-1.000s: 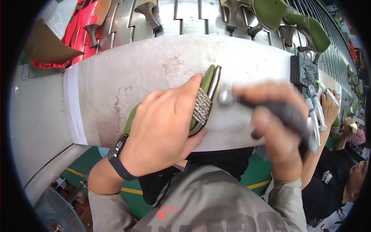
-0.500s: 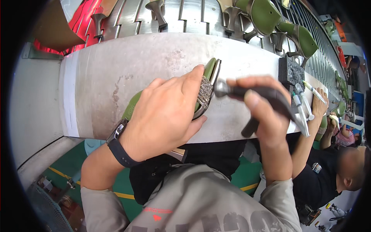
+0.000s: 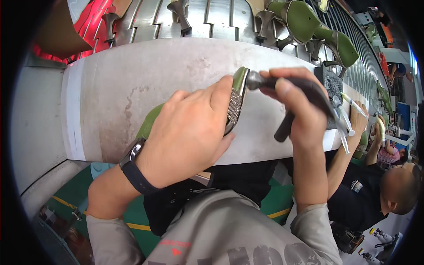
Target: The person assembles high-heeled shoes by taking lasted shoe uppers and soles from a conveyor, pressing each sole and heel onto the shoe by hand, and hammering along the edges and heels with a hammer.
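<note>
My left hand [image 3: 190, 121], wearing a dark watch, is closed around a green shoe [image 3: 152, 119]. It presses the shoe onto the pale worktable [image 3: 106, 110]. A glittery strap [image 3: 235, 105] crosses the shoe's front, and the dark sole edge faces right. Much of the shoe's middle lies hidden under my palm. In my right hand [image 3: 307, 117] is a dark hammer [image 3: 316, 90], gripped with the fingers wrapped round it. Its round metal face is right at the sole edge near the toe; whether it touches, I cannot tell.
Several syringes [image 3: 343, 117] and a dark block [image 3: 331, 81] lie at the table's right end, near a co-worker's hand [image 3: 358, 115]. Beyond the far edge runs a metal slat conveyor [image 3: 198, 17] carrying green high-heeled shoes [image 3: 302, 20]. A co-worker in black [image 3: 360, 194] sits to the right.
The hammer's face has shifted up along the sole edge toward the toe and come closer to it. The shoe has tilted slightly under my left hand, which keeps its hold.
</note>
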The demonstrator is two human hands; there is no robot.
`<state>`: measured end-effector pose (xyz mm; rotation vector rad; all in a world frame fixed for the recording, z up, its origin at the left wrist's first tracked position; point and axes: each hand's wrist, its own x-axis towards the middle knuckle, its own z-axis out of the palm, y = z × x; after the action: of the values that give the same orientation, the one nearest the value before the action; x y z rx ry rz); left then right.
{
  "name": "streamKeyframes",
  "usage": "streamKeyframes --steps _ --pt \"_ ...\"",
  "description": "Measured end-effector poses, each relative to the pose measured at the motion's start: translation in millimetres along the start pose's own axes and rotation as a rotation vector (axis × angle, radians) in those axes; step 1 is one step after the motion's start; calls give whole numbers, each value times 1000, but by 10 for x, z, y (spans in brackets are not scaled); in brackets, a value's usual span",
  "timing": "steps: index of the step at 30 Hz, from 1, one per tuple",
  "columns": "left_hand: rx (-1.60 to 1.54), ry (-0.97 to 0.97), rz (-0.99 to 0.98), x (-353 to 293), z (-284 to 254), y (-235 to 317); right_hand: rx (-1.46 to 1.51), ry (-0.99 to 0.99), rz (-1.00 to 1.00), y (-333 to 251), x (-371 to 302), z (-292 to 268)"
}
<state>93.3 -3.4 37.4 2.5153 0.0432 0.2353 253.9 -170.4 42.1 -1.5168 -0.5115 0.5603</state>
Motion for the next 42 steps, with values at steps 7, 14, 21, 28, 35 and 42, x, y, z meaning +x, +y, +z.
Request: streamKeyframes --steps 7,14,21,28,35,42 --pt "24 383 116 92 -278 18 277 159 186 377 352 -231" --pt "-373 320 134 -93 -576 487 117 -7 -167 -228 -401 -35" --pt "-219 490 143 -97 -254 745 -406 -462 -744 -1068 -983 48" --pt "-186 623 241 -162 -67 727 -274 -201 -447 -1237 -974 85" --pt "-114 733 385 -629 223 687 -82 -517 -313 -1100 -1094 -12" --pt "278 809 188 -1051 900 -79 -20 -285 85 12 -1489 224"
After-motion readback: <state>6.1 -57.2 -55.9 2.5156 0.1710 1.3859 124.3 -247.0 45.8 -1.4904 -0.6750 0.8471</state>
